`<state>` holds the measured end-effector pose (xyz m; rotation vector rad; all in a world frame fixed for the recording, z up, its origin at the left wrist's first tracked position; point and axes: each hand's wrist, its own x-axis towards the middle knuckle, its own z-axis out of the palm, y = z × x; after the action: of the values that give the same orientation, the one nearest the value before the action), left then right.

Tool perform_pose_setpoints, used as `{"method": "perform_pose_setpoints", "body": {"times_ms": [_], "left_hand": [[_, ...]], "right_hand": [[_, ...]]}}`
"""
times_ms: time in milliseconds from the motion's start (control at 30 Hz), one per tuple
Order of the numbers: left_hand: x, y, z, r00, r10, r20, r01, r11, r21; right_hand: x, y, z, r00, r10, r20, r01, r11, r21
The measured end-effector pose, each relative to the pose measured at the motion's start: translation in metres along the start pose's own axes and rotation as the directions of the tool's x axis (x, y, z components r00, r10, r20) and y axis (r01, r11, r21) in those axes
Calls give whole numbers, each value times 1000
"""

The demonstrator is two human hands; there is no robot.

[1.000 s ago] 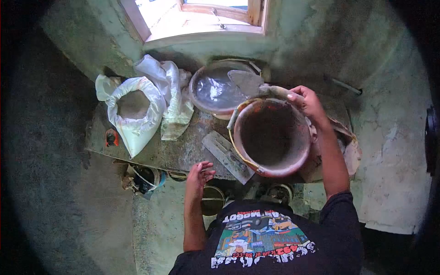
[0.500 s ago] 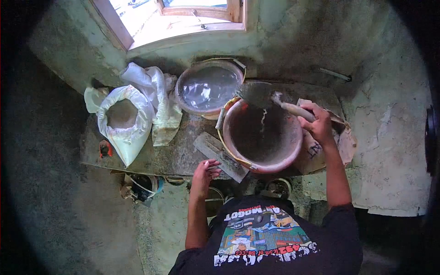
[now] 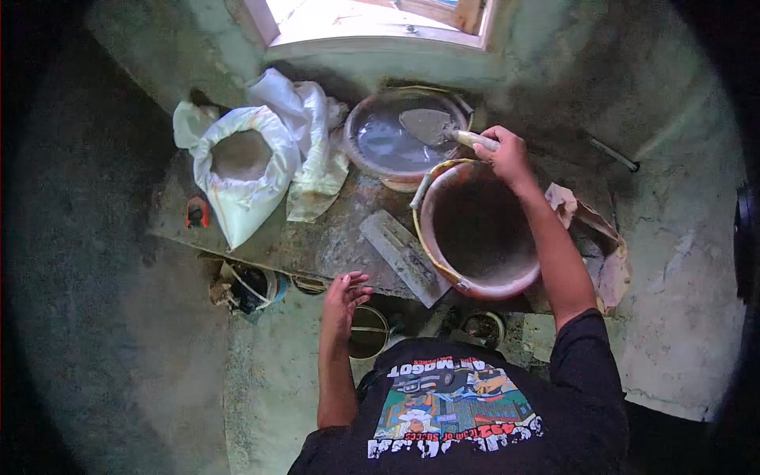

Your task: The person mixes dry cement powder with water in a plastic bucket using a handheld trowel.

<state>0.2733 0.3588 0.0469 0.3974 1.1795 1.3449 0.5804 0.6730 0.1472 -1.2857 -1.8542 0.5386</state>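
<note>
My right hand [image 3: 507, 154] is closed round the handle of a trowel [image 3: 427, 127]. The grey, pointed blade hangs over a bucket of water [image 3: 366, 162] at the back of the work surface. Below my right forearm stands a second bucket [image 3: 425, 229], reddish-rimmed and dark inside, with a yellowish handle lying along its left side. My left hand [image 3: 345, 301] holds nothing, its fingers loosely curled and apart near the front edge. A flat plastering float [image 3: 404, 257] lies between that hand and the second bucket.
An opened white sack of grey powder [image 3: 249, 202] stands on the left of the work surface [image 3: 332, 245], beside a crumpled white sack [image 3: 317, 178]. A small orange-and-black object [image 3: 197, 212] lies near the left end. Torn brown paper [image 3: 613, 273] is at right. Containers [image 3: 368, 332] stand on the floor below.
My right hand has carried the trowel up and left, from over the dark bucket to over the water bucket. My left hand stays empty. The view has shifted slightly.
</note>
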Motion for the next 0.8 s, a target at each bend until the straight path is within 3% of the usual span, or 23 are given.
{"method": "perform_pose_setpoints", "body": {"times_ms": [167,233,300,367,500,633,700,800], "left_hand": [[-9,-2,-12,1000,-6,-27,5,999,-36],[-10,-4,-17,999,4,-34,-6,999,-53],[-12,-3,-18,999,12,-38,-15,998,-67],[-15,3,-14,999,18,-48,-20,999,-44],[-8,0,-16,1000,-20,-23,19,999,-37],[-2,4,-3,1000,-22,4,22,1000,6],[2,5,1,999,-27,23,27,999,20],[12,2,4,997,-40,69,38,999,23]], "right_hand": [[9,3,16,997,2,78,9,990,-140],[7,9,21,987,131,98,-128,991,-38],[7,15,20,981,137,140,-143,989,33],[0,1,8,921,330,205,-371,905,209],[-2,26,1,955,253,155,-293,890,350],[-20,-7,-31,939,293,182,-342,856,389],[-26,-5,-44,973,182,142,-223,900,375],[-50,-17,-72,982,152,113,-183,913,364]]}}
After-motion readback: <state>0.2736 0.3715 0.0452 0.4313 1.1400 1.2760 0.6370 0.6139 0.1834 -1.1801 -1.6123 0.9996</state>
